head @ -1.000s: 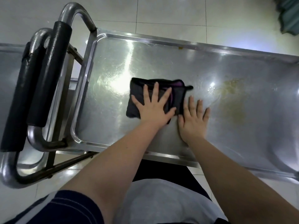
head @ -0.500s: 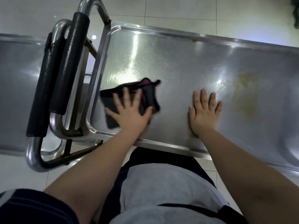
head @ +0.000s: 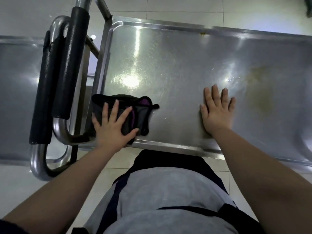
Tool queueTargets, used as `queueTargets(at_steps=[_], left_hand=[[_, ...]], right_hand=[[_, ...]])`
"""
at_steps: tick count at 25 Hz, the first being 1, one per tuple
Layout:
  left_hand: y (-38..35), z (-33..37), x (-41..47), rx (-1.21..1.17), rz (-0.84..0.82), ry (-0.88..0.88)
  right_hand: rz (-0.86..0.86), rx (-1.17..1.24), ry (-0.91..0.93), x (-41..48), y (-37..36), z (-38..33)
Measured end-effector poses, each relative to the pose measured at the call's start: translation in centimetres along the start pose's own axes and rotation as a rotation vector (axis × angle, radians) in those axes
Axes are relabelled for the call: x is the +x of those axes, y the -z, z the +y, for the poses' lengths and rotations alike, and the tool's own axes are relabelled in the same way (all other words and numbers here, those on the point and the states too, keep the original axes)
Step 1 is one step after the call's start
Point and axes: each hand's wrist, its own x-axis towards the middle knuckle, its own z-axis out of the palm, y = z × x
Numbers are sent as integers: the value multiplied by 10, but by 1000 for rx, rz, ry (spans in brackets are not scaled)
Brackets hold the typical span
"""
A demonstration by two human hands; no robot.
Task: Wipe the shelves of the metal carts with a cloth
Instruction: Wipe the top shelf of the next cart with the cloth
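Cloth (head: 142, 115) slid to shelf (head: 177, 61) corner under flat left hand (head: 111, 130), right hand (head: 217, 114) flat, tiled floor (head: 185, 7)

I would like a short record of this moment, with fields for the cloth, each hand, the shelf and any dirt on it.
cloth: dark cloth, folded, at the near left corner of the shelf
left hand: left hand pressed flat on the cloth, fingers spread
right hand: right hand flat on bare metal, apart from the cloth
shelf: top shelf of a metal cart, shiny, with a raised rim
dirt: yellowish stain to the right of the right hand, not under the cloth
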Motion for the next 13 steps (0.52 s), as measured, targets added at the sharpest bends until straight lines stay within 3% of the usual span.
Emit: queueTargets(at_steps=[3,5,7,11,13], left_hand=[[-7,53,-6,-22,-7,64],[-8,117,-4,-26,-30,-181],[-5,178,-10,2,-109,-401],[17,209,-9,-134,-224,-382],[36,182,28,-320,-116,-333]], right_hand=[[-20,-21,-20,-1,-2,-4],[-13,17,2,2,-1,-1],[47,266,41,4,2,8],[121,968,-128,-9,29,35],[244,887,-138,-21,40,17]])
